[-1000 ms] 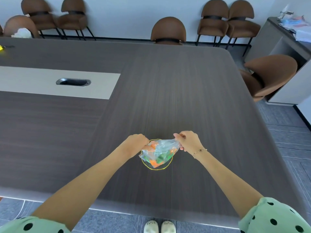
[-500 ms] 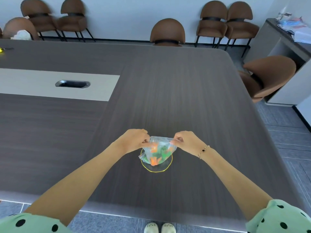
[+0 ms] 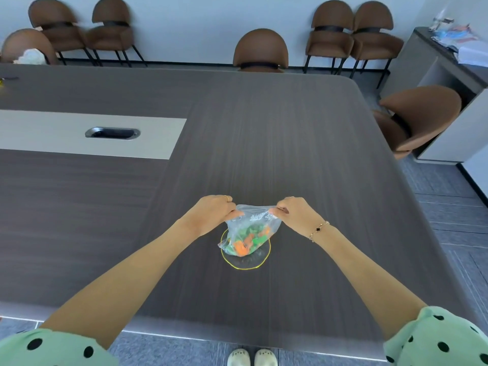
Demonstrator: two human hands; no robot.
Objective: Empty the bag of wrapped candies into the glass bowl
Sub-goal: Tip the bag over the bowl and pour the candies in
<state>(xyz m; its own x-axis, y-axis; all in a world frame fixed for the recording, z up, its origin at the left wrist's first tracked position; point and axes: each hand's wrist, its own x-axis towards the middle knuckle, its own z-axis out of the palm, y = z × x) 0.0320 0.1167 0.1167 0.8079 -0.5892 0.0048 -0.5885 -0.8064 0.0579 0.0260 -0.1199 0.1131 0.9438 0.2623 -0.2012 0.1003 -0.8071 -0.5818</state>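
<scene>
A clear plastic bag (image 3: 250, 228) with orange and green wrapped candies hangs just above the glass bowl (image 3: 253, 264), whose thin yellow rim shows on the dark table. My left hand (image 3: 214, 215) pinches the bag's top left corner and my right hand (image 3: 290, 213) pinches its top right corner. The top edge is stretched between them. The candies sit in the bag's lower part, which covers most of the bowl.
The wide dark wooden table (image 3: 264, 128) has a pale strip with a metal cable slot (image 3: 113, 133) at the left. Brown chairs stand along the far wall, and another chair (image 3: 417, 117) is at the right edge beside a grey cabinet (image 3: 449, 64).
Both hands have lifted the bag a little and pulled its top corners farther apart. The bag now hangs upright over the bowl with the candies settled lower.
</scene>
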